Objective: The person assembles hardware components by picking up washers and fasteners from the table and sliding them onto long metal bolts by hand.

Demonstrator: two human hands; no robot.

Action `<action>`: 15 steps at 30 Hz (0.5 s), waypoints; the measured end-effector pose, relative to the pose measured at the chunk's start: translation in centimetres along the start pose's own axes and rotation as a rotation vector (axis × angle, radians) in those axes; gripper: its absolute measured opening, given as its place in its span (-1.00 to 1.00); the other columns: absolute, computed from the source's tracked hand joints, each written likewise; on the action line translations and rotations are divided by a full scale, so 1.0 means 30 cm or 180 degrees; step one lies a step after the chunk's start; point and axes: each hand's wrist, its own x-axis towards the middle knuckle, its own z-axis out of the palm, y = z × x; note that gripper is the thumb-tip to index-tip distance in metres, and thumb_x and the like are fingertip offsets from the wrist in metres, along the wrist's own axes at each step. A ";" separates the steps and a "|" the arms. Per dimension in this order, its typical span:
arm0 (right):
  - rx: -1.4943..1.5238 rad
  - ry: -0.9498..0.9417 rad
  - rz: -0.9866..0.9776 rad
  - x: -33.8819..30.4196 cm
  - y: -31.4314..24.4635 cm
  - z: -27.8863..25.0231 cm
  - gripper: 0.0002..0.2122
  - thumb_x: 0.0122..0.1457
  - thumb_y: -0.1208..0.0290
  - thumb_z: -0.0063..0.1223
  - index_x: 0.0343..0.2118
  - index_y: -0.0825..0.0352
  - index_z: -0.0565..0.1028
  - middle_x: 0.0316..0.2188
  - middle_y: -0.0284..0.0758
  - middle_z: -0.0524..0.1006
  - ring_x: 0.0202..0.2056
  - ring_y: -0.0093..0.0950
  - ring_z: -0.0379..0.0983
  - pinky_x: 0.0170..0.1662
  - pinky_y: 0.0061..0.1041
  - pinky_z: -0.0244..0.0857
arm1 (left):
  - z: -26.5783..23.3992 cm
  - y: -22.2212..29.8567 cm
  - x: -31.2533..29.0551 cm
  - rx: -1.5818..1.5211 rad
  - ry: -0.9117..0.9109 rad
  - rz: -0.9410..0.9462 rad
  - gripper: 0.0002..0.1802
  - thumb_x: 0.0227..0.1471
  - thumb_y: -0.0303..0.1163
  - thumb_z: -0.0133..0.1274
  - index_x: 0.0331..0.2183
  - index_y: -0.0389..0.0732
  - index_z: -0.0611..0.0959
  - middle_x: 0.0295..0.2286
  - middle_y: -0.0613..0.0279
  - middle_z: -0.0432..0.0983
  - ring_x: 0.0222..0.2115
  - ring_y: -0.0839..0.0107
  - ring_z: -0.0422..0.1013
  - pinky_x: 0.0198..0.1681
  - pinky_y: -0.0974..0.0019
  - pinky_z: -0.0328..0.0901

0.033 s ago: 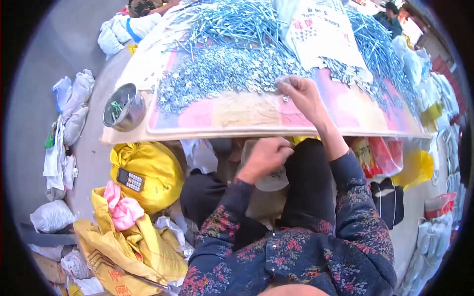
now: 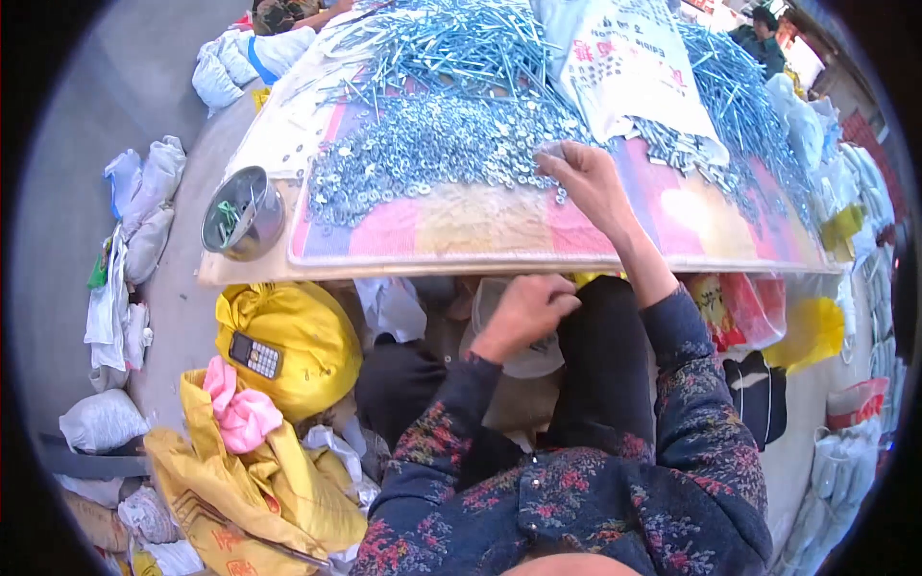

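Observation:
My right hand [image 2: 588, 180] is over the mat-covered table at the near edge of a broad heap of small metal washers [image 2: 437, 144]. Its thumb and forefinger are pinched together around something small and greyish, too blurred to name. A single washer [image 2: 560, 196] shows just beneath those fingers. Below the table edge, my left hand [image 2: 526, 312] is held above my lap with its fingers curled in. Whatever it may hold is hidden. A translucent plastic tub [image 2: 533, 359] is partly visible beneath it.
Long metal bolts [image 2: 461, 43] are piled behind the washers. A white woven sack [image 2: 634, 77] lies over more metal pieces. A metal bowl [image 2: 270, 223] stands at the table's left corner. On the floor are a yellow bundle [image 2: 307, 326] with a phone [image 2: 254, 355] and yellow sacks [image 2: 298, 480].
Both hands keep nearly the same pose. The view has shifted very slightly, and my left hand sits a little further right and lower.

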 end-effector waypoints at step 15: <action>-0.2570 -0.0238 0.0459 1.047 0.127 0.392 -0.30 -0.01 -0.31 -0.13 -0.03 0.25 0.49 -0.05 -0.14 0.47 -0.01 -0.20 0.40 -0.01 -0.24 0.25 | 0.041 -0.129 0.107 -0.0474 -0.0767 -0.0296 -0.77 0.08 -0.31 0.01 -0.29 -0.26 0.60 -0.47 0.12 0.53 -0.39 0.37 0.48 -0.28 0.25 0.35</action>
